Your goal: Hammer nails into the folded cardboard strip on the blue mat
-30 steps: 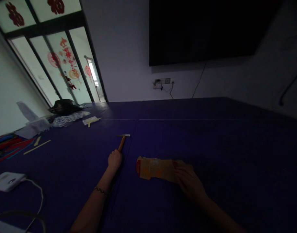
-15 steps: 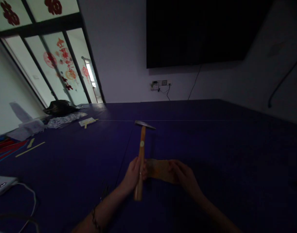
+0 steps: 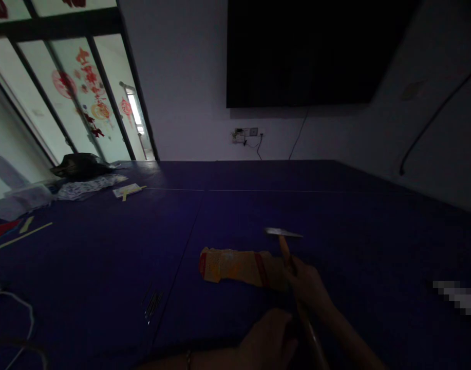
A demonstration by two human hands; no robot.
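A hammer point(image 3: 284, 247) with a metal head and a wooden handle stands tilted on the right of the middle. My right hand point(image 3: 307, 282) is closed around the upper part of its handle. Close to the lower handle is my left hand point(image 3: 268, 334), bent inward. Its fingers are dark and partly hidden, so I cannot tell whether it touches the handle. Flat on the purple table point(image 3: 115, 277) lies a yellow-brown strip point(image 3: 235, 266) with red bands, of paper or cloth. Its right end reaches under my right hand.
Several thin dark metal pieces point(image 3: 152, 306) lie left of the strip. Farther left are a white cable point(image 3: 25, 303), yellow and red strips point(image 3: 25, 236), a small white packet point(image 3: 126, 190) and a black bag point(image 3: 81, 166). A pixelated patch covers something at the right edge.
The hammer has passed from my left hand to my right and moved rightward. My left hand has drawn back toward me, off the strip, which lies more fully in sight. The view has turned slightly right.
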